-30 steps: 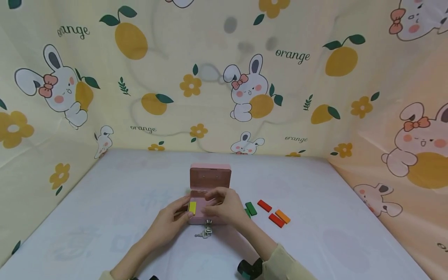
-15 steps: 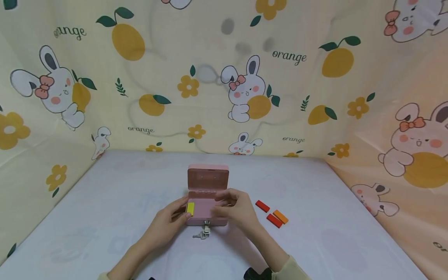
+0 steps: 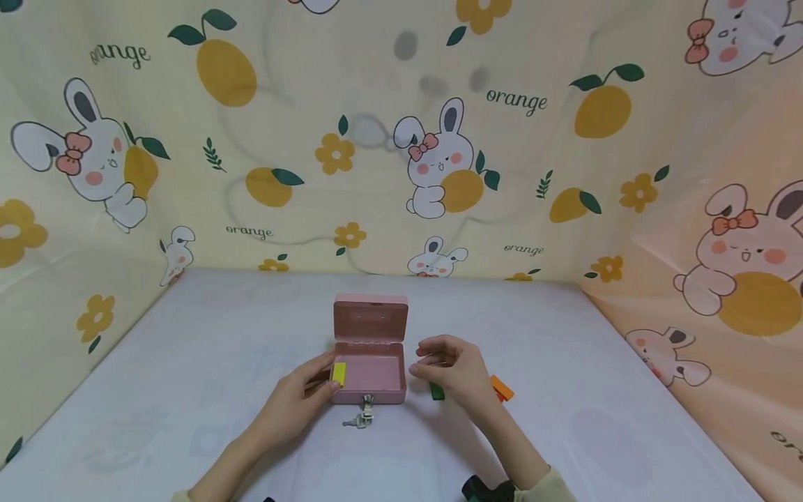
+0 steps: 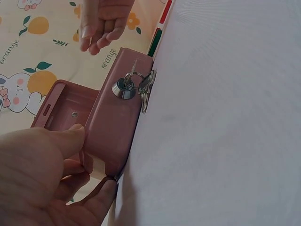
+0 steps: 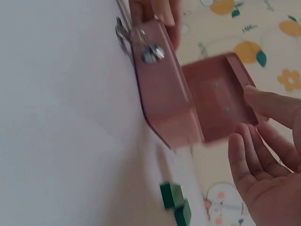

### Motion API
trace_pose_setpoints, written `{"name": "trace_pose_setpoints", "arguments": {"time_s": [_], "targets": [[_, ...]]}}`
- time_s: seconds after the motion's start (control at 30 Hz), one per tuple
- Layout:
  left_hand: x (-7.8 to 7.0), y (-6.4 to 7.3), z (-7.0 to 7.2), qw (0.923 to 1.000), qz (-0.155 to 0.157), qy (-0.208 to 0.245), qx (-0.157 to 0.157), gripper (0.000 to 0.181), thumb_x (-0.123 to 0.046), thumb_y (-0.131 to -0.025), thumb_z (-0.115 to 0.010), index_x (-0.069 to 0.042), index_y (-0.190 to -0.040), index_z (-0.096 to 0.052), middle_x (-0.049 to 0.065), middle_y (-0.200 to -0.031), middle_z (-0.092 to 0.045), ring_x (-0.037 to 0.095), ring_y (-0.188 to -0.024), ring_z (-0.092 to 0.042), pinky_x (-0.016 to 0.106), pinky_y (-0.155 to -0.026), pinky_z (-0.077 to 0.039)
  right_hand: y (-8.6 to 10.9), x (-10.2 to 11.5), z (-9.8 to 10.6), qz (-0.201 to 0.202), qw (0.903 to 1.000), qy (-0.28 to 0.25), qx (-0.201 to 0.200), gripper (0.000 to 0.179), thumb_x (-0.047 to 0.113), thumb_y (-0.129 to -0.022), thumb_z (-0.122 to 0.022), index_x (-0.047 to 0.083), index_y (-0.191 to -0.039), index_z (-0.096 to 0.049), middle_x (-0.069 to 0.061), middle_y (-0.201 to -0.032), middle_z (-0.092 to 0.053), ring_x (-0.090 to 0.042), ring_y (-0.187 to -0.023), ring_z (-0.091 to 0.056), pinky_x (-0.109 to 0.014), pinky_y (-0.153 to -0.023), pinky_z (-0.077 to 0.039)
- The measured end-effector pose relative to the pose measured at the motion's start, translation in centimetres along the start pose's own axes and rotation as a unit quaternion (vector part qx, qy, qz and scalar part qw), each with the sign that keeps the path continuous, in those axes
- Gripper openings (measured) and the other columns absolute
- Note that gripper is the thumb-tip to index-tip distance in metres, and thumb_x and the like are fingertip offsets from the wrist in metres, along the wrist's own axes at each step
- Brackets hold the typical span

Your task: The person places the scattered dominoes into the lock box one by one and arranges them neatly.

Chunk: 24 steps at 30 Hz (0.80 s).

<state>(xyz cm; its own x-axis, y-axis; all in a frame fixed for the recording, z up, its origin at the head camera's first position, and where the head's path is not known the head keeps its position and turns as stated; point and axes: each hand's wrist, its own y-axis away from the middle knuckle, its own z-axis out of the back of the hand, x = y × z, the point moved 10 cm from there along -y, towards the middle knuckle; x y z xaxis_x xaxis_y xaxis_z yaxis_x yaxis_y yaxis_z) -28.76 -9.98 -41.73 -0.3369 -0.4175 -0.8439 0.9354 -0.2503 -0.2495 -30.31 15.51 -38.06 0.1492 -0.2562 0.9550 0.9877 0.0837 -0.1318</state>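
A pink metal cash box (image 3: 370, 396) stands on the table with its lid (image 3: 370, 319) raised. Its left side is gripped by my left hand (image 3: 295, 399), thumb at the front rim. Inside, along the left wall, is a yellow block (image 3: 339, 373). A lock with keys (image 3: 359, 420) hangs at the front; the left wrist view shows one key in the lock (image 4: 123, 88). My right hand (image 3: 461, 373) hovers just right of the box, fingers loosely bent and nothing between them. Under it a green block (image 3: 436, 391) shows partly; the right wrist view shows two green blocks (image 5: 171, 196).
An orange block (image 3: 502, 388) lies right of my right hand, with a bit of a red block (image 3: 500, 398) beside it, mostly hidden by the wrist. A patterned cloth (image 3: 370, 139) with rabbits and oranges encloses the white table (image 3: 251, 314) at back and sides.
My right hand has moved right, from over the box's inside to beside it, now covering most of the red blocks. My left hand keeps its hold, and the yellow block stays in place.
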Motion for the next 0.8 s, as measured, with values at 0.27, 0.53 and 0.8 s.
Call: {"name": "trace_pose_setpoints", "arguments": {"time_s": [0.27,0.53,0.8], "targets": [[-0.2,0.0,0.1,1.0000,-0.005,0.006,0.004,0.056,-0.016,-0.095,-0.067,-0.001,-0.145,-0.046,0.015,-0.145,-0.047,0.029,-0.126,-0.051,0.035,-0.104,-0.044,-0.1,-1.5,2.6,-0.015,0.9998,0.015,0.001,0.035,0.010,-0.076,-0.086,0.007,-0.107,-0.071,-0.016,-0.105,-0.070,-0.024,-0.092,-0.066,-0.027,-0.079,-0.056],[0.0,0.0,0.1,1.0000,0.000,0.007,0.002,0.057,-0.018,-0.095,-0.068,-0.002,-0.145,-0.046,0.014,-0.145,-0.048,0.027,-0.126,-0.052,0.033,-0.103,-0.045,-0.2,-3.6,3.9,-0.017,0.9976,0.061,0.030,0.041,0.009,-0.076,-0.086,0.004,-0.113,-0.069,-0.008,-0.109,-0.070,-0.027,-0.109,-0.061,-0.040,-0.098,-0.050],[0.0,0.0,0.1,0.9998,-0.010,0.017,0.004,0.057,-0.016,-0.095,-0.068,-0.001,-0.145,-0.045,0.015,-0.145,-0.047,0.028,-0.127,-0.051,0.033,-0.103,-0.045,-0.4,-4.5,3.8,-0.021,0.9946,0.091,0.046,0.040,0.011,-0.074,-0.088,0.009,-0.110,-0.071,-0.003,-0.108,-0.070,-0.024,-0.111,-0.058,-0.043,-0.103,-0.046]]}}
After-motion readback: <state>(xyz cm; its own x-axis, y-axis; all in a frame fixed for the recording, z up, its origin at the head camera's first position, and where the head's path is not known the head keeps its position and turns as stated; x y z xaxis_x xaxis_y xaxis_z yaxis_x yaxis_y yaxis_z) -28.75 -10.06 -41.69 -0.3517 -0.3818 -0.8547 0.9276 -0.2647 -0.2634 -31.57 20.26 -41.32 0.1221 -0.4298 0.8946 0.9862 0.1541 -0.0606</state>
